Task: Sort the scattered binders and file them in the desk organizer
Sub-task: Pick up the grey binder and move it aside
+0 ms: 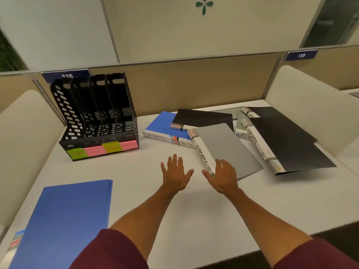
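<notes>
While my left grip (175,172) and right grip (223,176) are spread and empty, the grey binder (229,148) ahead overlaps the blue ADMIN binder (165,123) — tugging could drag both.

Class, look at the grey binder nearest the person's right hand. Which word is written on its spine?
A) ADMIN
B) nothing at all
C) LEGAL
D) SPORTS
D: the white spine of the grey binder, just beside the right hand, reads SPORTS in handwritten capitals.
</notes>
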